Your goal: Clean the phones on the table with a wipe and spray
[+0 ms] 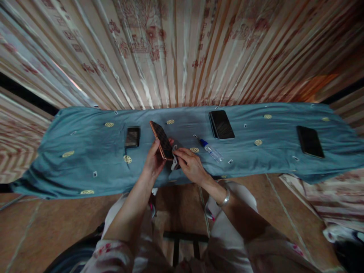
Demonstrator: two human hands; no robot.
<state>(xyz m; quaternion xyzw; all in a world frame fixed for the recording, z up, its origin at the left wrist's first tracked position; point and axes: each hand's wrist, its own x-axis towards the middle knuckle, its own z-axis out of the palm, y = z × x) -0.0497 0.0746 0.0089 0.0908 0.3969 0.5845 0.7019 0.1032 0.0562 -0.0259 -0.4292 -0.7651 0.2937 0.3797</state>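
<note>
My left hand (154, 161) grips a smartphone (161, 137) with an orange-gold edge, tilted above the cloth-covered table. The phone's dark face is turned toward the right. A small pale grey cloth (174, 161) is pinched in the fingers of my right hand (191, 163), at the phone's lower end. Right of that hand, a clear spray bottle (211, 149) with a blue top lies on its side. Behind the bottle rests a dark phone-like device (223, 125), seemingly stacked on another flat item.
A teal patterned cloth (85, 151) covers the long narrow table. On the left lies a small dark square item (132, 137), partly pixelated. Another dark flat device (309, 141) lies far right. Pleated curtains (182, 53) hang right behind the table.
</note>
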